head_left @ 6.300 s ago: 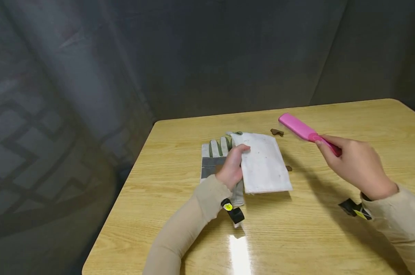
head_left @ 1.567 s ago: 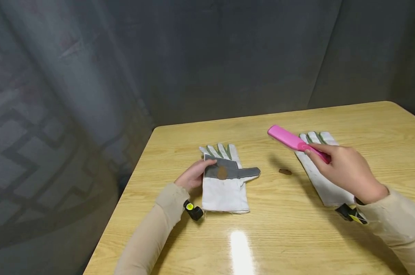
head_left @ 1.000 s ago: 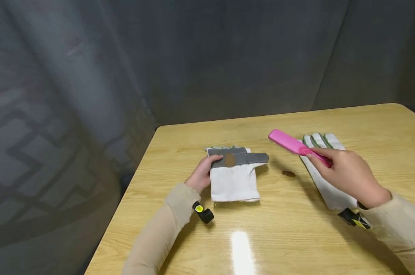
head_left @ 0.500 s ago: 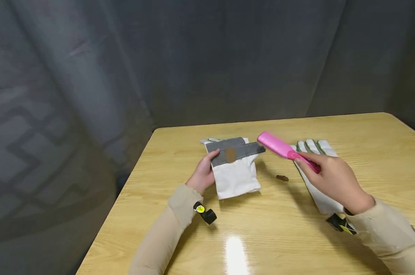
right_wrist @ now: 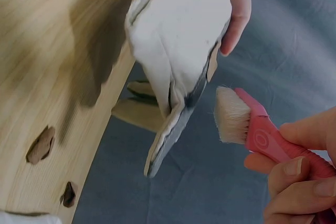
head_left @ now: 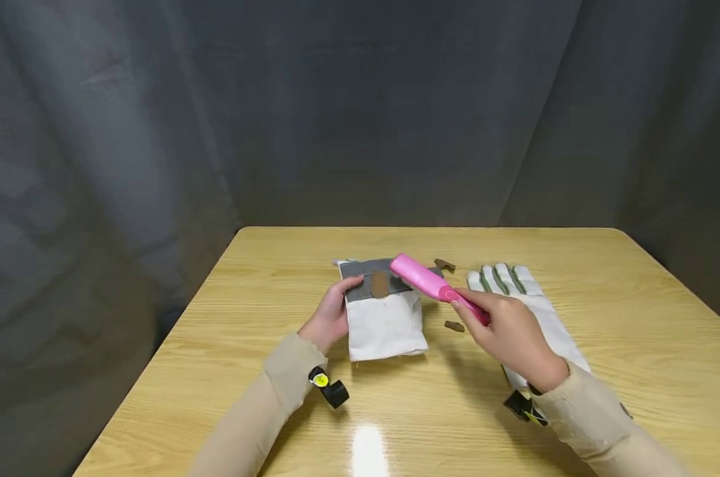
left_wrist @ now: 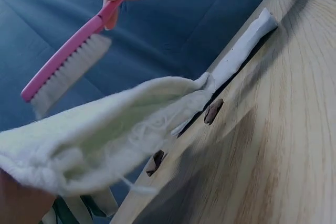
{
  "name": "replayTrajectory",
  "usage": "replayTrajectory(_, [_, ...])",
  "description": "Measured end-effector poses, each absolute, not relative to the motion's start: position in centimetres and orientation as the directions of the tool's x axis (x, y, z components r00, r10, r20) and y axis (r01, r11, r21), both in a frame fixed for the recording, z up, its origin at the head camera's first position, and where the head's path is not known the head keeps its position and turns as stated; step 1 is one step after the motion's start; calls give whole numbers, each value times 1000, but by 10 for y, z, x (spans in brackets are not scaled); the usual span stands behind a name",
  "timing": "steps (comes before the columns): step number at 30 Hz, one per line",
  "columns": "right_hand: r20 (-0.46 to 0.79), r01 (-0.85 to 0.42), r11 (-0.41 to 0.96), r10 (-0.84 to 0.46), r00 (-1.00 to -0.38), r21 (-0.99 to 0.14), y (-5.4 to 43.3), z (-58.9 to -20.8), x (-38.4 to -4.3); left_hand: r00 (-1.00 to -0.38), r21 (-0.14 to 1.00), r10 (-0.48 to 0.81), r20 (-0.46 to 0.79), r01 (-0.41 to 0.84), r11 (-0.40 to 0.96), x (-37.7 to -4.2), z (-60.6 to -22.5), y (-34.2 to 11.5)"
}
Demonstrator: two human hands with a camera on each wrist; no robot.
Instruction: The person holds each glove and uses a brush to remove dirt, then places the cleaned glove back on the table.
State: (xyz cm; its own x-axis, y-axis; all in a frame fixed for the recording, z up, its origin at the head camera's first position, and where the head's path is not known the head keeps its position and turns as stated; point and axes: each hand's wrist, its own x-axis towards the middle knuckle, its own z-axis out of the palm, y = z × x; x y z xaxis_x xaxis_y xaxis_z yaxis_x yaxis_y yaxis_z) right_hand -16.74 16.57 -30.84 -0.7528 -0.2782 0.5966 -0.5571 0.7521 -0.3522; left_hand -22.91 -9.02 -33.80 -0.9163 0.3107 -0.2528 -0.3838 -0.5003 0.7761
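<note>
My left hand [head_left: 330, 315] grips the left edge of a white work glove [head_left: 386, 328], its thumb on the grey palm panel. The glove is raised off the table, cuff toward me. A brown oval patch [head_left: 380, 284] lies on the grey panel. My right hand [head_left: 511, 331] holds a pink brush [head_left: 419, 277] by its handle. In the right wrist view its pale bristles [right_wrist: 231, 116] face the glove's grey side, with a gap between. A second white glove [head_left: 550, 318] lies flat at the right, partly hidden behind the right hand and forearm.
Two small dark brown pieces lie on the wooden table [head_left: 216, 371]: one brown piece [head_left: 445, 265] beyond the raised glove, another brown piece [head_left: 454, 326] between the two gloves. Dark curtains [head_left: 360, 119] hang behind the table and along the left.
The glove first held in my left hand now lies at the right. My left hand has since taken and lifted the other glove. The brush has moved left, over the raised glove.
</note>
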Motion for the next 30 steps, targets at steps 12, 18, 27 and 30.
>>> replayTrajectory(12, [579, -566, 741, -298, -759, -360, 166, -308, -164, -918, 799, 309, -249, -375, -471, -230, -341, -69])
replayTrajectory(18, [582, -581, 749, -329, -744, -319, 175, -301, -168, -917, 793, 311, -249, -378, -479, -238, -341, -48])
replayTrajectory(27, [570, -586, 742, -341, -748, -325, 164, -310, -174, -915, 773, 323, -240, -382, -507, -242, -350, -50])
replayTrajectory(30, [542, -567, 742, -329, -773, -358, 154, -321, -171, -914, 785, 314, -257, -386, -484, -234, -358, -61])
